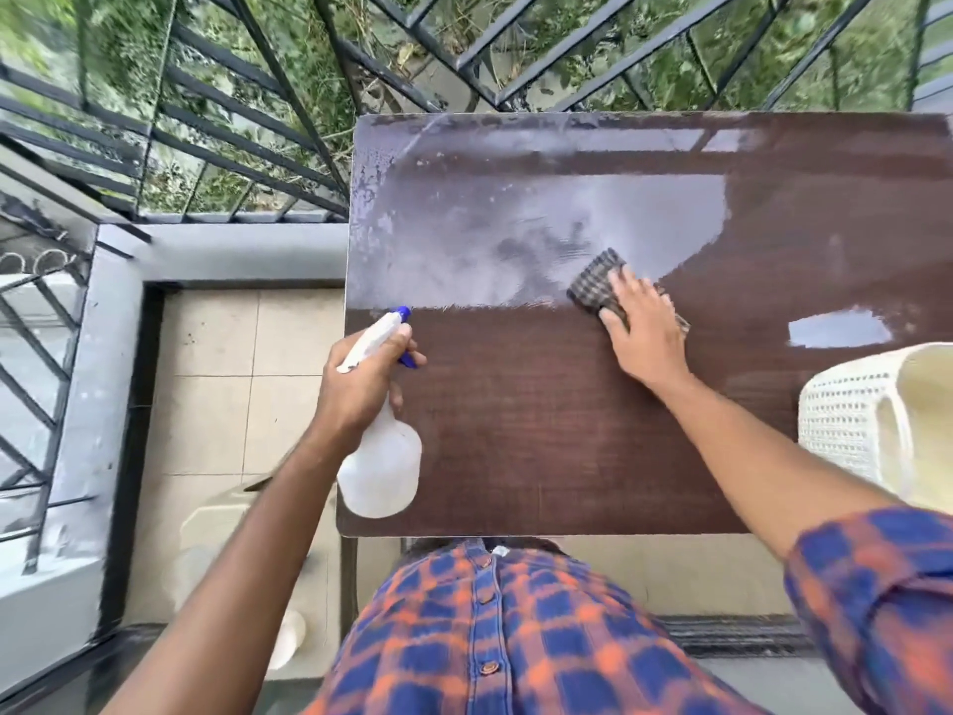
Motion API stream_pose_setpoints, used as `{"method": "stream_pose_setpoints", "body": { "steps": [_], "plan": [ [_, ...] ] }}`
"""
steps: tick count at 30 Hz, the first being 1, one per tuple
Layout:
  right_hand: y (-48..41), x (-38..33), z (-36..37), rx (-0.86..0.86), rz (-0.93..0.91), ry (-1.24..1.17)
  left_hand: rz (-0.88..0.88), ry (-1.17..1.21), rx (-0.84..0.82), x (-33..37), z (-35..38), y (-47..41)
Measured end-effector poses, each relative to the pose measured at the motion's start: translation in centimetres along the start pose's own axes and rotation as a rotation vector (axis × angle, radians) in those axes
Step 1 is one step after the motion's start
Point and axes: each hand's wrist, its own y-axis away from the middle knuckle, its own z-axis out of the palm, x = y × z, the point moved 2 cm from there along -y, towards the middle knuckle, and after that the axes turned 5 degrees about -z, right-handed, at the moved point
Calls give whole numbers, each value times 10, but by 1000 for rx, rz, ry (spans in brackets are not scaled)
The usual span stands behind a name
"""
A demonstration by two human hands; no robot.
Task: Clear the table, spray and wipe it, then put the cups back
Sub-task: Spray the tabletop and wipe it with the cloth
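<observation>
A black metal railing [232, 121] with slanted bars runs across the top and down the left side. Green plants [567, 54] show through it. Below the bars sits a grey painted ledge [232, 250], which borders a floor of beige tiles [216, 353]. A pale plastic container [216, 518] stands on the tiles, too blurred to identify. At the right edge is a cream plastic piece with a lattice pattern [845, 420], either a chair or a basket. A dark mat [732, 637] lies on the floor lower down.
</observation>
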Motion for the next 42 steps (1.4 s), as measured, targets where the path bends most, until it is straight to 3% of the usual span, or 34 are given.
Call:
{"method": "stream_pose_setpoints", "body": {
  "steps": [5,10,16,26,34,37,42],
  "plan": [
    [5,-2,7,72,135,-101,10,-27,-1,-8,15,22],
    [116,0,24,97,164,-163,6,-30,-7,-18,33,39],
    [248,10,27,116,177,-12,7,-46,8,-34,43,49],
    [228,17,36,77,161,41,31,-82,-48,-50,27,68],
    [224,-81,83,204,382,29,-4,-39,4,-80,-39,67],
    [214,-155,116,127,214,47,-1,-9,30,-95,-72,70],
    [203,-279,175,-156,-441,109,-12,8,76,-118,-119,79]
  ]
}}
